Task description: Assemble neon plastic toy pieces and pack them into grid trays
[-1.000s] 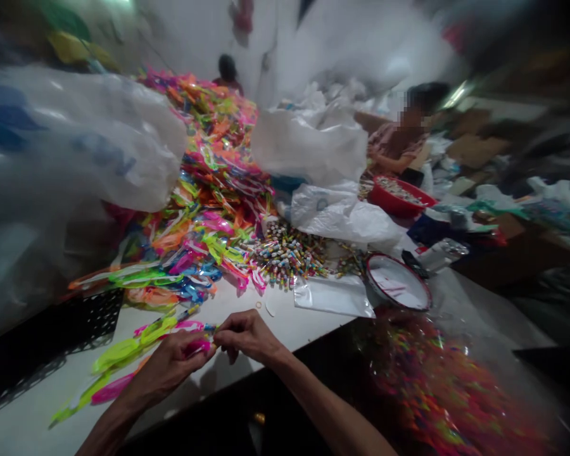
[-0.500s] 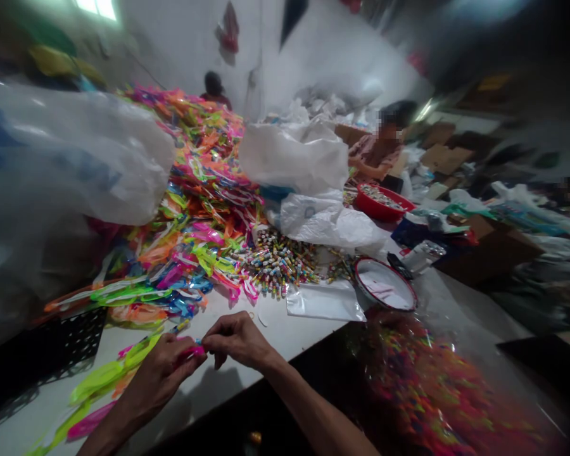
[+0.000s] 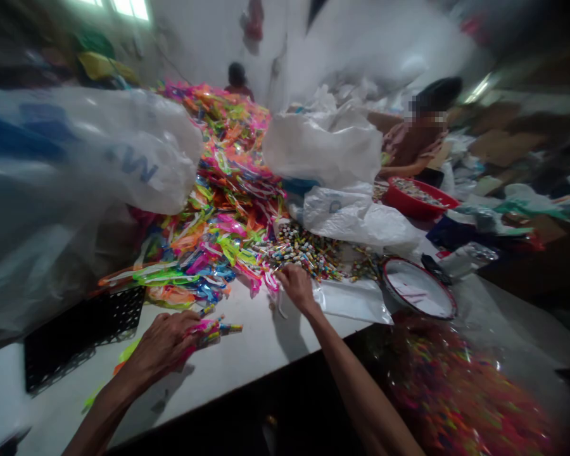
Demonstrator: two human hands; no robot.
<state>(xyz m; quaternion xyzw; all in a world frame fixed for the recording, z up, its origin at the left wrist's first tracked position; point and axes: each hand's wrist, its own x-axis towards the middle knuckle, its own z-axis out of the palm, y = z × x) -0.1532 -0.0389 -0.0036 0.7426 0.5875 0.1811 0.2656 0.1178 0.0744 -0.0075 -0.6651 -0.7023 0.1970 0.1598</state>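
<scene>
My left hand (image 3: 171, 335) is closed round a bunch of soft pink and yellow-green plastic pieces (image 3: 203, 330) above the white table (image 3: 251, 354). Small printed tubes (image 3: 232, 329) stick out of the bunch to the right. At the front edge of a heap of such small tubes (image 3: 308, 253) is my right hand (image 3: 296, 286), fingers bent together; whatever is between the fingertips is hidden. To the left of it spreads a large pile of bright plastic pieces with white strips (image 3: 209, 253).
A clear plastic bag (image 3: 354, 299) lies right of my right hand, beside a red-rimmed white basin (image 3: 420, 288). A black perforated tray (image 3: 83, 335) is at left. Large white sacks (image 3: 320, 149) flank the pile. Behind a red basin (image 3: 418, 196) a person (image 3: 413, 139) sits.
My right hand has left my left hand and reached forward to the tube heap. The left hand still holds its bunch, with more tube ends showing. The view has swung left.
</scene>
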